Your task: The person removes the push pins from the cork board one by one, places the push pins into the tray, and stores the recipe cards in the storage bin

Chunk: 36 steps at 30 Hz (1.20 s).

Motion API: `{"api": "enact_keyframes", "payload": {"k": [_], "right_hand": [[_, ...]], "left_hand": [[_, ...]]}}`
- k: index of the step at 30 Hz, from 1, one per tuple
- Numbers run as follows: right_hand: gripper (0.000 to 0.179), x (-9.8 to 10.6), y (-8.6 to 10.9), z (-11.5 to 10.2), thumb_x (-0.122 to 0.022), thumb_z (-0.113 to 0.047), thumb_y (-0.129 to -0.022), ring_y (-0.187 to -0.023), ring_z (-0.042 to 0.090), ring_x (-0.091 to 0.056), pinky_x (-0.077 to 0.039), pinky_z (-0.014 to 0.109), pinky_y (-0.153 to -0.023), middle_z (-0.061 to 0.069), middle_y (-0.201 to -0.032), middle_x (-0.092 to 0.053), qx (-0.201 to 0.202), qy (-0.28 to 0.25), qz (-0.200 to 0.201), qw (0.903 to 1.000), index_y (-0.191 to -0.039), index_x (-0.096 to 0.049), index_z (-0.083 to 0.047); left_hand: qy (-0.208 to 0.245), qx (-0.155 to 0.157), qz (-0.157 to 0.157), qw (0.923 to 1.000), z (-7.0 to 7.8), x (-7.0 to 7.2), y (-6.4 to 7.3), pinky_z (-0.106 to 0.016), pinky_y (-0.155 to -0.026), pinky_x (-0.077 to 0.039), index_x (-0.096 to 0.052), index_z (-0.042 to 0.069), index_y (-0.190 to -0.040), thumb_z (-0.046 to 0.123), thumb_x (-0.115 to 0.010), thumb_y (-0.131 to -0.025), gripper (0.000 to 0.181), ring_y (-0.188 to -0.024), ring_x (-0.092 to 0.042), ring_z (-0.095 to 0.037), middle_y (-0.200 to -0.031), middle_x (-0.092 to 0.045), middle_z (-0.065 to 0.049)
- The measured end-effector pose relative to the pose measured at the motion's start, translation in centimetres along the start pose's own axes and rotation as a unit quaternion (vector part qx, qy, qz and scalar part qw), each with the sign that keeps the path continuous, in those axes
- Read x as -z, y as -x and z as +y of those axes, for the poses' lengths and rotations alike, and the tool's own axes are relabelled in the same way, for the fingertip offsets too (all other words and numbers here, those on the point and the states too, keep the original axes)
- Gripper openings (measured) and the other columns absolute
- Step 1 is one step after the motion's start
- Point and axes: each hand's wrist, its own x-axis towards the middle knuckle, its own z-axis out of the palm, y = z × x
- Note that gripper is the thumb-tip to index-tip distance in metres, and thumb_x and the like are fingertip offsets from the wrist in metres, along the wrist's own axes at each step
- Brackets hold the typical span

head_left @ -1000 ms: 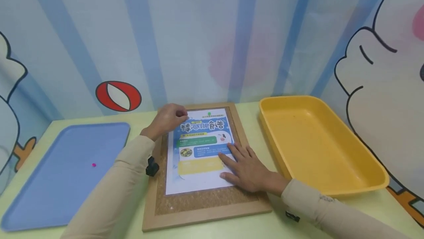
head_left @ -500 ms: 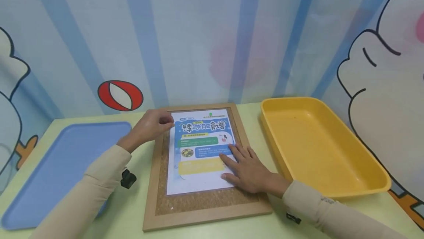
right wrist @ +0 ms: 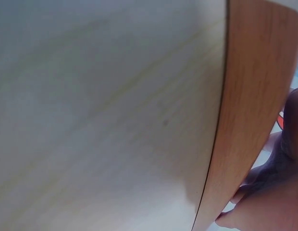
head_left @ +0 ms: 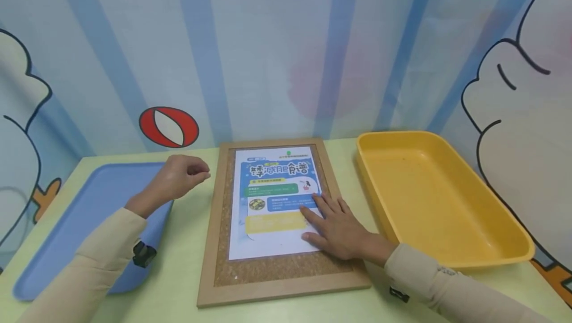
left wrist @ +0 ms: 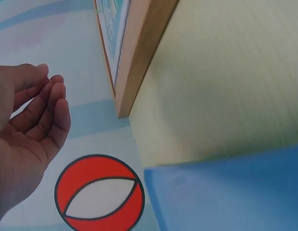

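The left hand has withdrawn from the corkboard's upper left corner toward the tray, pinching an apparent pin and uncovering the paper's corner. The right hand, fingers spread, rests on the paper, near the corkboard's right edge.

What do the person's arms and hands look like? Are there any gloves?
No gloves: the left hand and right hand are bare. The left sleeve and right sleeve are long and beige, ending around the wrists. A small black gadget sits under each wrist. The right sleeve has a small grey mark.
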Motion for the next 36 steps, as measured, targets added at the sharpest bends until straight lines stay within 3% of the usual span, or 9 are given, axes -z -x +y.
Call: {"api": "enact_keyframes", "payload": {"k": [10,17,24,31,36], "right_hand": [[0.066,0.0,0.1,0.0,-0.04,-0.056,-0.101,-0.154,0.043,-0.007,-0.006,0.067,-0.119,0.019,-0.166,-0.015,-0.005,0.002,0.0,1.0,-0.157,-0.032,-0.021],[0.067,-0.1,0.1,0.2,-0.039,-0.056,-0.101,-0.154,0.043,-0.008,-0.007,0.068,-0.119,0.02,-0.166,-0.017,0.0,0.005,0.006,1.0,-0.157,-0.032,-0.02],[0.067,-0.1,0.0,0.0,-0.04,-0.056,-0.101,-0.154,0.043,-0.008,-0.007,0.067,-0.119,0.02,-0.166,-0.016,0.0,0.003,0.003,1.0,-0.157,-0.031,-0.02],[0.066,0.0,0.1,0.0,-0.04,-0.054,-0.102,-0.153,0.045,-0.01,-0.009,0.069,-0.118,0.022,-0.165,-0.018,0.003,0.004,0.005,1.0,-0.156,-0.033,-0.018],[0.066,0.1,0.1,0.1,-0.039,-0.054,-0.102,-0.153,0.045,-0.01,-0.009,0.068,-0.118,0.022,-0.165,-0.018,0.002,0.006,0.003,1.0,-0.157,-0.032,-0.018]], "left_hand": [[-0.001,0.02,0.017,0.9997,-3.3,1.4,3.3,-0.046,-0.076,-0.057,-0.072,-0.002,-0.106,0.01,-0.066,-0.094,0.019,-0.089,-0.069,-0.029,-0.097,-0.074,-0.015],[-0.015,0.024,0.044,0.9987,-5.2,1.6,5.0,-0.037,-0.07,-0.055,-0.074,-0.003,-0.099,0.007,-0.07,-0.089,0.015,-0.083,-0.068,-0.028,-0.092,-0.074,-0.016],[-0.024,0.031,0.067,0.997,-6.9,1.7,6.6,-0.035,-0.07,-0.056,-0.074,-0.002,-0.097,0.008,-0.073,-0.088,0.013,-0.085,-0.069,-0.031,-0.092,-0.074,-0.017],[-0.025,0.07,0.058,0.9956,-8.8,1.9,8.2,-0.026,-0.057,-0.05,-0.071,-0.005,-0.096,0.008,-0.071,-0.089,0.015,-0.07,-0.064,-0.019,-0.087,-0.073,-0.016],[-0.055,0.075,0.066,0.9935,-9.8,2.1,9.3,-0.028,-0.061,-0.051,-0.072,-0.006,-0.092,0.006,-0.073,-0.087,0.013,-0.076,-0.068,-0.027,-0.085,-0.073,-0.017]]}}
